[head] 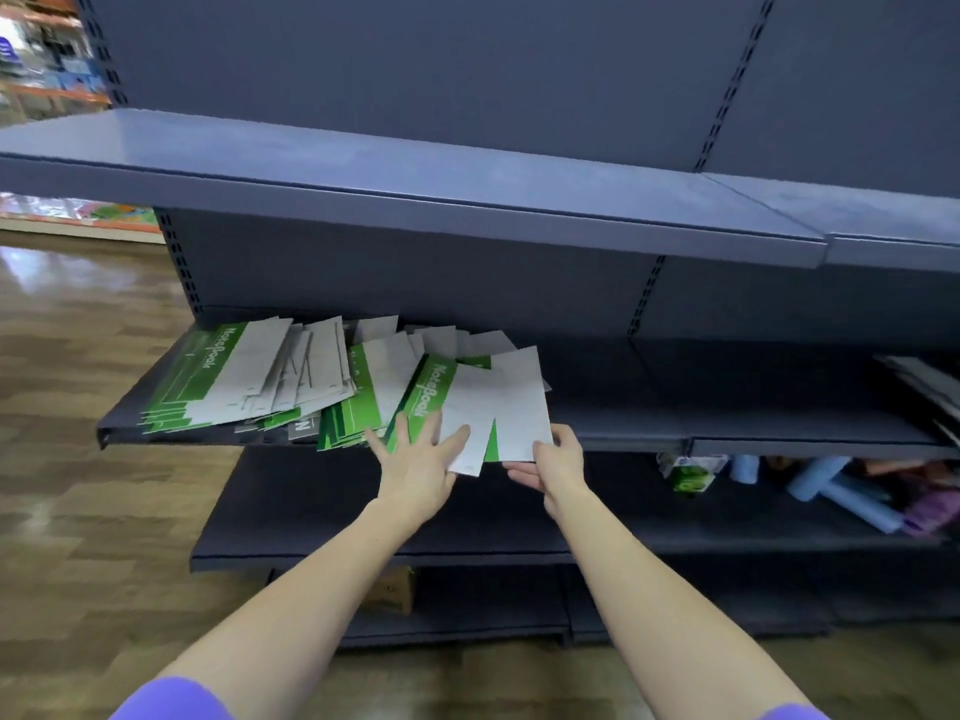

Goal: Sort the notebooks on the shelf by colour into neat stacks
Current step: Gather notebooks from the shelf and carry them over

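Green-and-white notebooks [332,381] are lying in a loose heap toward the shelf's [649,428] left end, several overhanging its front edge. The left hand [415,459] is pressing flat, fingers spread, on the nearest ones; the right hand [556,467] is gripping one notebook's [511,402] overhanging corner. Rightward, bare shelf is stretching along the front edge.

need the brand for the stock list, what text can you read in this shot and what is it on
"NoteBook": white script on the green band of the leftmost notebook.
"NoteBook": the same script on the green-banded notebook beside the left hand.
"N": white letter on a dark grey cover low in the pile; the rest is covered.
Small print on the white covers and the green box on the lower shelf is too blurred to read.
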The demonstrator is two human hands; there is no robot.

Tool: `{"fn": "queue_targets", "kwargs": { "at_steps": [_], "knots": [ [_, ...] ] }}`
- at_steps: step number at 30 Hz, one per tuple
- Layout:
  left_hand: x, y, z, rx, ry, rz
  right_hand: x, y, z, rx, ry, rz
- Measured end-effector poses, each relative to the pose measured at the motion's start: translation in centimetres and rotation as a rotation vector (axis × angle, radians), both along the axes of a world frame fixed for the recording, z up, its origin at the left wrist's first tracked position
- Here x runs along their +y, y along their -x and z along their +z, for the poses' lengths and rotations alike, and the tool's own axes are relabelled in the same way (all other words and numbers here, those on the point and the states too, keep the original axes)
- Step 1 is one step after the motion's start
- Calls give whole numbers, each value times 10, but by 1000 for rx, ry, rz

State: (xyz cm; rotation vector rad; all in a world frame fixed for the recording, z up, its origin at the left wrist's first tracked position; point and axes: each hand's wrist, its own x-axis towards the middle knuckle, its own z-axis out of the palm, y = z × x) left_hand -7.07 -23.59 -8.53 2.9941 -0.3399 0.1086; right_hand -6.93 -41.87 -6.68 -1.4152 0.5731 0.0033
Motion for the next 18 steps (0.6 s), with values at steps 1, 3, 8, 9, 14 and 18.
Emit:
{"fn": "queue_targets", "kwargs": {
  "at_steps": [1, 3, 8, 9, 14, 18],
  "knots": [
    [-4, 2, -1, 18, -1, -20, -5, 5, -1, -3, -5, -19],
    [-15, 7, 2, 26, -28, -56, -16, 15, -3, -4, -29, -51],
    [-57, 17, 10, -11, -57, -129, -56, 44, -4, -20, -53, -103],
    [-68, 18, 12, -9, -45, -158, -67, 50, -4, -23, -50, -121],
    [-146, 42, 19, 2, 92, -266, -139, 85, -2, -23, -75, -216],
    [-225, 60, 21, -77, 231, -227, -211, 121, -4, -37, -96, -289]
  ]
}}
